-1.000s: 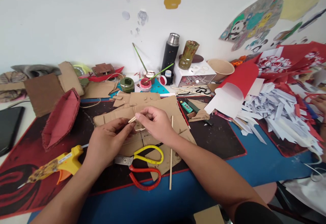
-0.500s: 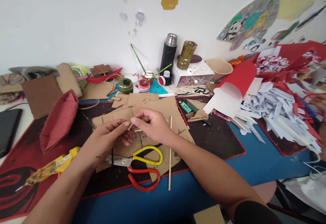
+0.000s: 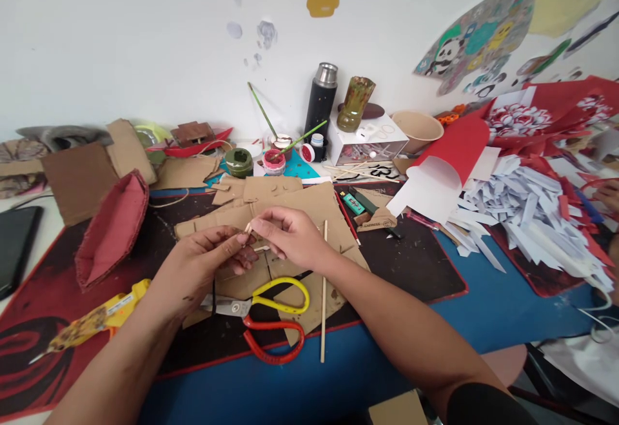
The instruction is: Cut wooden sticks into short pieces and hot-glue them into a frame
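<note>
Over the cardboard sheets [image 3: 309,209], my left hand [image 3: 203,257] pinches a short piece of wooden stick [image 3: 248,227] between thumb and fingers. My right hand [image 3: 293,238] meets it there, its thumb and forefinger closed on the same piece. Fingers cover most of that piece. Just below the hands lie scissors [image 3: 236,307] with one yellow and one red handle, their blade tips hidden by my left wrist. A longer wooden stick [image 3: 324,296] lies lengthwise to the right of the scissors.
A yellow glue gun [image 3: 97,322] and a red boat-shaped cardboard piece [image 3: 113,235] lie left. Paint jars [image 3: 238,162], a black flask [image 3: 318,102] and a white box [image 3: 370,144] stand behind. Cut paper strips [image 3: 512,199] heap at right, near another person's hand [image 3: 608,194].
The short stick piece has tilted more upright between my fingertips, and the fingers have shifted slightly. The scissors and the long stick have stayed in place.
</note>
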Demonstrator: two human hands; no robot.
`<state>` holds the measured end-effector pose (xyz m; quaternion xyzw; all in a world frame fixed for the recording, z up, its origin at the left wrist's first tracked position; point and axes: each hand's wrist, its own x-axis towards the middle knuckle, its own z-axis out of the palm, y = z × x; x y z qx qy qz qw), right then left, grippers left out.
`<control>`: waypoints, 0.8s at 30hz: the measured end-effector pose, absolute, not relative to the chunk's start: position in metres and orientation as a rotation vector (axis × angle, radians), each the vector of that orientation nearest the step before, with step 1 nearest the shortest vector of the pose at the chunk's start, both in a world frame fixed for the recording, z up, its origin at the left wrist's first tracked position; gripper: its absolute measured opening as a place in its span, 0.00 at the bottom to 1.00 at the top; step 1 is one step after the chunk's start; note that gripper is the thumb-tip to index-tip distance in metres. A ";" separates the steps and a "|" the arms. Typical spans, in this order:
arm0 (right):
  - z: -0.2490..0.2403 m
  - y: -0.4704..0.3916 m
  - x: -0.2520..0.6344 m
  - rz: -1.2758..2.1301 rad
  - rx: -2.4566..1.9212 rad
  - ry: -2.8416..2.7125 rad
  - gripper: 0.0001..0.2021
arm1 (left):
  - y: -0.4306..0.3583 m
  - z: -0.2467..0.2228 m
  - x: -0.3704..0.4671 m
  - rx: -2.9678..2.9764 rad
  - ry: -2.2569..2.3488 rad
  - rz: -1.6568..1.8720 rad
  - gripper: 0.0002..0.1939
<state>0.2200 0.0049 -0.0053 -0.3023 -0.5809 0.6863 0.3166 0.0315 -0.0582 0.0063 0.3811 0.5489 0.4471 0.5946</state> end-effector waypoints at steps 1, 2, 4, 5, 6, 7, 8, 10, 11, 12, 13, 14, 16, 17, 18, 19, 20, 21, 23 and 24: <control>-0.005 0.005 0.220 1.809 -0.793 -1.526 0.18 | -0.058 0.006 0.032 0.887 1.277 1.054 0.23; -0.005 0.006 0.221 1.807 -0.794 -1.522 0.17 | -0.058 0.006 0.031 0.889 1.279 1.064 0.23; -0.005 0.006 0.221 1.805 -0.799 -1.512 0.17 | -0.058 0.004 0.031 0.903 1.281 1.066 0.23; -0.005 0.006 0.221 1.807 -0.801 -1.505 0.17 | -0.058 0.004 0.031 0.913 1.283 1.062 0.22; -0.006 0.006 0.221 1.813 -0.805 -1.498 0.17 | -0.058 0.003 0.031 0.924 1.287 1.057 0.22; -0.006 0.006 0.220 1.818 -0.808 -1.494 0.16 | -0.058 0.002 0.031 0.932 1.290 1.050 0.22; -0.007 0.006 0.220 1.821 -0.811 -1.491 0.15 | -0.058 0.002 0.031 0.934 1.292 1.044 0.22; -0.007 0.006 0.219 1.821 -0.820 -1.493 0.12 | -0.058 0.002 0.032 0.919 1.290 1.042 0.21; -0.008 0.006 0.219 1.820 -0.826 -1.494 0.11 | -0.058 0.002 0.033 0.907 1.289 1.044 0.22; -0.008 0.006 0.219 1.822 -0.832 -1.495 0.10 | -0.059 0.003 0.034 0.896 1.287 1.045 0.22; -0.008 0.006 0.218 1.827 -0.838 -1.494 0.10 | -0.058 0.003 0.035 0.884 1.286 1.047 0.22; -0.009 0.007 0.218 1.834 -0.841 -1.490 0.10 | -0.058 0.004 0.036 0.872 1.284 1.052 0.23; -0.011 0.008 0.218 1.848 -0.831 -1.479 0.11 | -0.058 0.006 0.037 0.842 1.279 1.062 0.24; -0.012 0.008 0.218 1.854 -0.818 -1.472 0.11 | -0.058 0.007 0.038 0.824 1.275 1.067 0.24; -0.013 0.008 0.218 1.858 -0.804 -1.466 0.12 | -0.058 0.007 0.038 0.807 1.272 1.071 0.25; -0.014 0.008 0.217 1.862 -0.794 -1.460 0.13 | -0.058 0.008 0.039 0.794 1.271 1.075 0.25; -0.014 0.007 0.217 1.867 -0.790 -1.457 0.13 | -0.058 0.009 0.039 0.787 1.271 1.075 0.25; -0.015 0.007 0.217 1.870 -0.791 -1.456 0.14 | -0.058 0.009 0.039 0.787 1.272 1.072 0.26; -0.016 0.006 0.216 1.873 -0.799 -1.456 0.15 | -0.058 0.009 0.039 0.802 1.277 1.057 0.25; -0.016 0.006 0.216 1.870 -0.799 -1.456 0.15 | -0.058 0.009 0.039 0.813 1.280 1.048 0.25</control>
